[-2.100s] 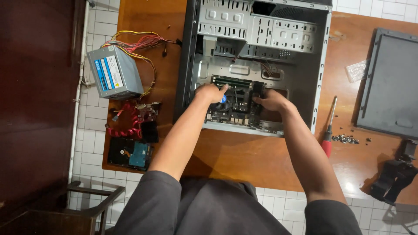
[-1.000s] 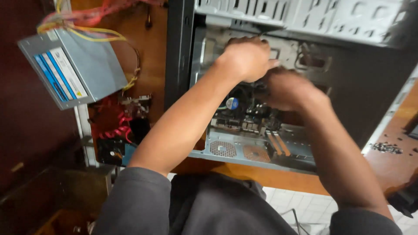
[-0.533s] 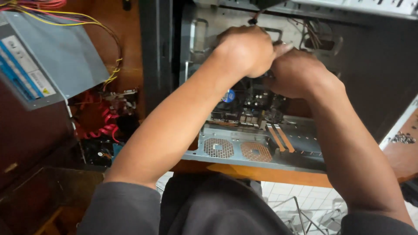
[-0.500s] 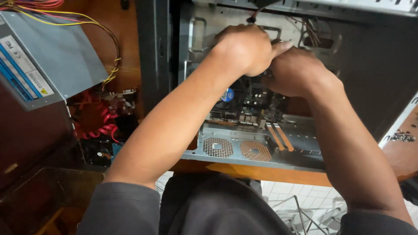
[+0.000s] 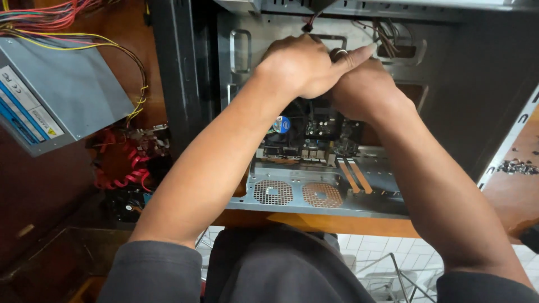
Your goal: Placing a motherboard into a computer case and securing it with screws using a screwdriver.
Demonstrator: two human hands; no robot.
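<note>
Left hand (image 5: 300, 64) is reaching deep into the open PC case (image 5: 185, 73), fingers curled down, forefinger stretching out over the right hand (image 5: 365, 90). Can't tell what, if anything, the curled fingers are gripping; palm side is hidden. Ring (image 5: 340, 53) is showing where the two hands are meeting, but can't tell which finger it is sitting on. Right hand is lying just under and touching the left, knuckles up, fingers tucked out of sight; grip can't be told either.

Both hands are working over the motherboard (image 5: 314, 132), which is sitting inside the case, approx. mid-chassis. Round cooler w/ blue centre sticker (image 5: 282, 124) is showing just below the left wrist. Cable bundle (image 5: 387, 39) is hanging at the case's far wall, just beside the right hand's knuckles. Rear panel w/ two round perforated vents (image 5: 297, 193) is facing the person, near edge of the desk (image 5: 337, 224).

Left of the case: grey PSU (image 5: 62, 95) is lying on the desk, apart from the case, w/ yellow and red wires (image 5: 84, 36) trailing off it. Red flat cable (image 5: 120, 163) is lying coiled just below the PSU, beside the case wall. Far right: small pile of screws (image 5: 516, 166) is sitting on the desk, well apart from both hands.
</note>
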